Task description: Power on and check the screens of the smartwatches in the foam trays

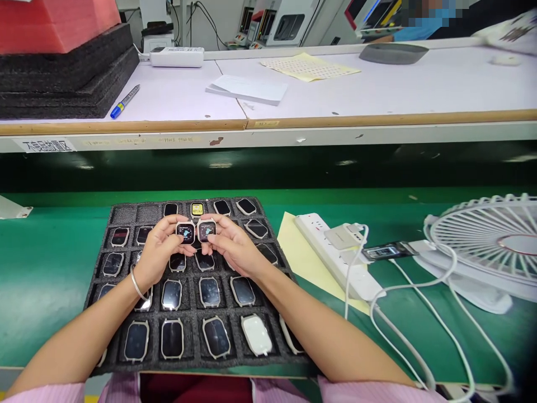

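Observation:
My left hand (161,252) grips one smartwatch (185,233) between thumb and fingers, its screen lit. A second lit smartwatch (207,230) is pinched in my right hand (235,246). The two watches are held side by side, faces up, above a black foam tray (151,360). Square pockets in the tray hold several strapless watches, most with dark screens. At the back of the tray, one watch (197,209) shows a yellow display. Near the front right lies a watch with a white face (257,334). My hands and forearms hide some pockets.
A white power strip (339,254) with a plugged-in charger and cables lies right of the tray, on yellow paper (288,238). Farther right stands a white fan (495,246). The raised shelf (319,101) bears black foam (62,84), a pen (125,102) and papers (247,89).

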Available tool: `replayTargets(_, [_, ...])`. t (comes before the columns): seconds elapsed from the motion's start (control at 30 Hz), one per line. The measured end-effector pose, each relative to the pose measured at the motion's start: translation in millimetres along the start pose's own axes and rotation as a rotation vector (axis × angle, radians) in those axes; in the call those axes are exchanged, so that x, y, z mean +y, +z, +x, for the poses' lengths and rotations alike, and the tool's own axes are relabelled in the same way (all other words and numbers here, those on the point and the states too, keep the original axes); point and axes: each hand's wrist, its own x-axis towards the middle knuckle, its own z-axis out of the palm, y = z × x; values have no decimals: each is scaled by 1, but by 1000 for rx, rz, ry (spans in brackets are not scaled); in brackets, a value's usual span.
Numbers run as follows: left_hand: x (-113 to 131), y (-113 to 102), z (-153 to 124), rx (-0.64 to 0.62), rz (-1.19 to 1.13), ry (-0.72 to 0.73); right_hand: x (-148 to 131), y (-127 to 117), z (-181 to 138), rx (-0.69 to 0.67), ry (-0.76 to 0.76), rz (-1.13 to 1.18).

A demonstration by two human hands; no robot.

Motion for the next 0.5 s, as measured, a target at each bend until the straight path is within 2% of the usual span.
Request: replayTargets(0.5, [3,3,-2,-13,40,17,1,-1,0,-9,-21,-61])
